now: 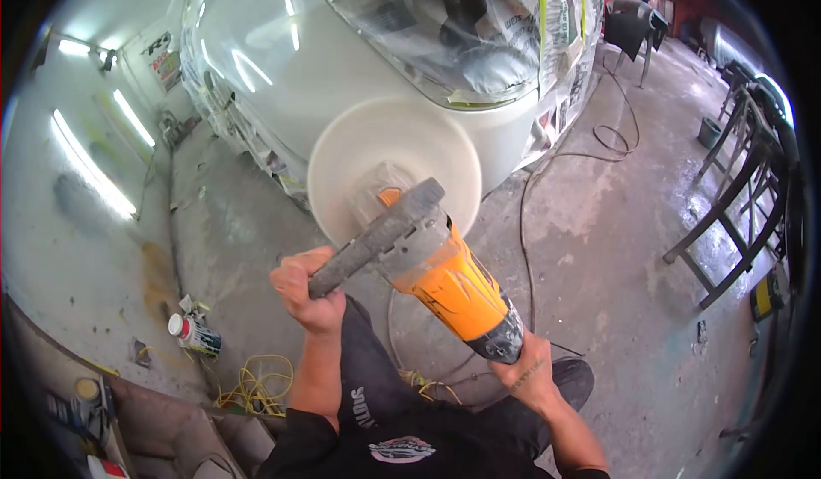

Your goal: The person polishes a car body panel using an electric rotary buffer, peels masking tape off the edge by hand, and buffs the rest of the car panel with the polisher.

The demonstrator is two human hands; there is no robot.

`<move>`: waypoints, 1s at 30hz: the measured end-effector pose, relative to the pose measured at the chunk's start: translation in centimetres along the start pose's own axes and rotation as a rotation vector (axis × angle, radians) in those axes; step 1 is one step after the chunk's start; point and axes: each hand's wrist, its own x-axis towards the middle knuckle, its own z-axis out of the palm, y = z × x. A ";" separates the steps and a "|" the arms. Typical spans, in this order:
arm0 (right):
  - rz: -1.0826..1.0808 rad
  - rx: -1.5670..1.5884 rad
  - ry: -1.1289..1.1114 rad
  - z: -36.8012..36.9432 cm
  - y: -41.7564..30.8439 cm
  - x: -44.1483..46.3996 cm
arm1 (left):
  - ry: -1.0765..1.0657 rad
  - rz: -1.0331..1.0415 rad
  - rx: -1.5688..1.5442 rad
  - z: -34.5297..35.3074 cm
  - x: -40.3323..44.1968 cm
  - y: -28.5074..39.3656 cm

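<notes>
Orange polisher [457,292] in both hands [308,291] [525,369]

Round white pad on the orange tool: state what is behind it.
Pale, glossy vehicle bodywork shows past the upper edge of the pad, and grey floor past its lower right. The area directly behind is covered and cannot be seen.

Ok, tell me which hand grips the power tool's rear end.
The right hand, on the black end of the orange power tool; the left hand grips the dark handle near the disc.
</notes>
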 end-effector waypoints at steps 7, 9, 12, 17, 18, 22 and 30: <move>0.014 -0.026 0.001 -5.1 1.3 -0.5 | -0.223 0.234 0.487 6.1 -3.2 1.1; 0.056 -0.009 -0.015 -7.4 1.6 -1.0 | -0.201 0.210 0.252 8.6 -4.0 1.7; 0.115 0.034 -0.005 -10.0 4.0 -1.4 | -0.422 0.063 0.130 10.7 -4.9 2.7; 0.228 0.052 -0.013 -13.1 8.8 -1.8 | -0.661 0.002 0.199 16.5 -5.9 2.6; 0.221 0.092 -0.004 -13.4 9.0 -1.7 | -0.670 0.000 0.195 17.8 -6.1 2.5; 0.316 0.167 -0.025 -15.1 11.0 -0.1 | -0.685 -0.027 0.219 22.4 -6.7 0.9; 0.327 0.334 -0.015 -17.4 14.1 3.1 | -0.726 -0.094 0.333 29.8 -5.9 -2.3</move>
